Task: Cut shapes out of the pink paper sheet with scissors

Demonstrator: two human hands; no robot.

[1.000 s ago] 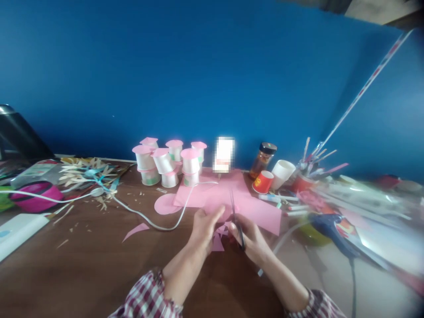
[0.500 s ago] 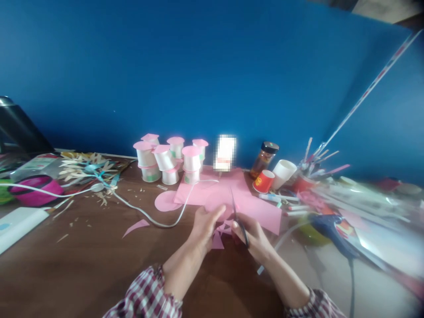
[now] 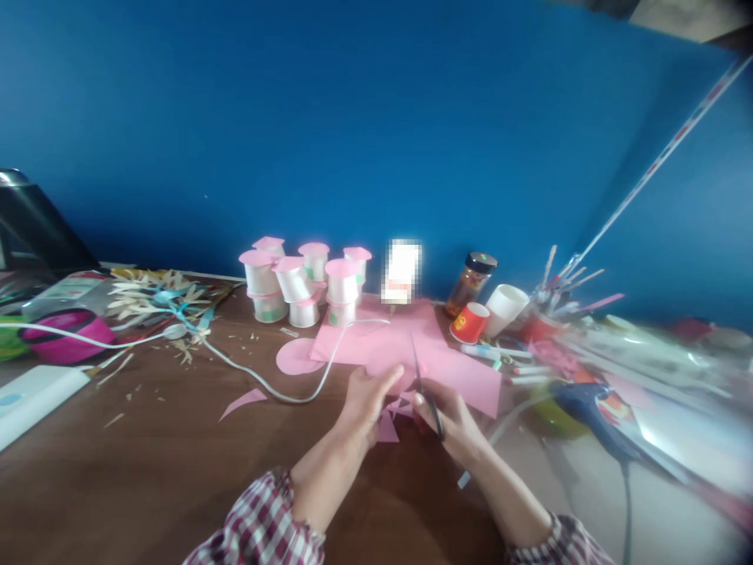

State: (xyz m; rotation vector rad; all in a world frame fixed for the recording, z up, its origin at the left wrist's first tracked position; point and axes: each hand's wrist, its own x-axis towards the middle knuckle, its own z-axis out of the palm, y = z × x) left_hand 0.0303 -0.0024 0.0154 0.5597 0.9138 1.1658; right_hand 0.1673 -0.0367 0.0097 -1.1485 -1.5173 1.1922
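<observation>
My left hand is closed on a piece of pink paper, thumb on top. Dark-handled scissors are gripped in my right hand, their blades pointing away from me beside the paper's right edge. Whether the blades are parted I cannot tell. Pink offcuts lie between and below the hands. Larger pink sheets are spread on the table behind them. To the left are a cut pink disc and a curved pink scrap.
Stacked white paper cups with pink tops stand at the back left. A white cable crosses the table. At the right are a red cup, a white cup, a jar and a blue glue gun.
The view has shifted very slightly, moving the scene a few pixels to the right. Both hands, the paper and the scissors stay practically the same.
</observation>
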